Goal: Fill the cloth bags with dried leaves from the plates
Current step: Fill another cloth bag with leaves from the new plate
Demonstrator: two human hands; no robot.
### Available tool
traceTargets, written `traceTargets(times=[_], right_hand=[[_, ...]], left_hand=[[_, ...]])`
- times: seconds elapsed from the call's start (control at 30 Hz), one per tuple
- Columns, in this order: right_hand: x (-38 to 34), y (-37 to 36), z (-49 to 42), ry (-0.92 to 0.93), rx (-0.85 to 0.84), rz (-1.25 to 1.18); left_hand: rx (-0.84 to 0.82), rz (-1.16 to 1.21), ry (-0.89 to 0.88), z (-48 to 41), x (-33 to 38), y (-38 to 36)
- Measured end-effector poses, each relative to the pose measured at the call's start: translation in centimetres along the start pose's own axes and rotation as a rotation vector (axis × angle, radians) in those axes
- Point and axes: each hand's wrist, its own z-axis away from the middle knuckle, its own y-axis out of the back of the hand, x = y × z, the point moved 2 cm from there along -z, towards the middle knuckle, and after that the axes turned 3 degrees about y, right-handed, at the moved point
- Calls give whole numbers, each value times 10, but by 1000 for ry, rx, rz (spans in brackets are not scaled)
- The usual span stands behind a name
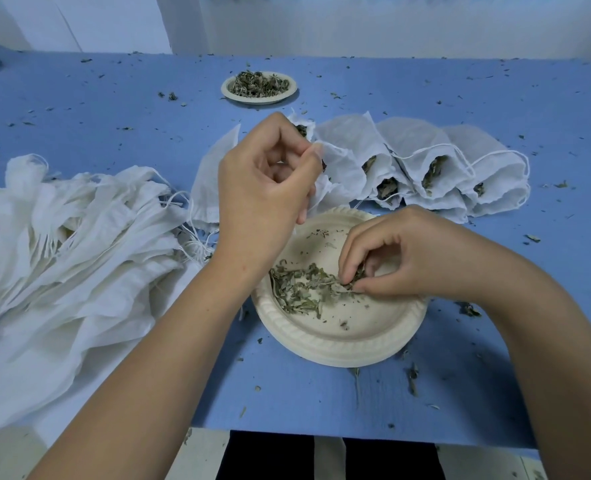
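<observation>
A cream plate [342, 337] lies in front of me with a small heap of dried leaves [302, 289] on its left half. My right hand [394, 254] is curled over the plate and pinches some of those leaves. Above the plate's far rim, my left hand [264, 181] pinches the mouth of a white cloth bag [335, 161]. Behind it several filled bags [425, 161] lie in a row, leaves showing at their mouths. A second plate [238, 93] heaped with leaves sits further back.
A pile of empty white drawstring bags [72, 237] covers the table's left side. Leaf crumbs are scattered all over the blue table [495, 375]. The table's front edge runs just below my forearms.
</observation>
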Motion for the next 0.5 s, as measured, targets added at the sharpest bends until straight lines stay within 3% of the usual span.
traceTargets(times=[0.13,0.23,0.4,0.5], right_hand=[[0,2,1,2,10,-1],[-6,9,5,110,114,-188],[-10,24,9,346,592,-462],[-5,18,5,306,851,-348]], left_hand=[[-9,-9,-2,0,0,-1],[-10,-16,0,0,-1,0],[-44,-36,2,2,-3,-1],[-107,-43,-23,4,-3,-4]])
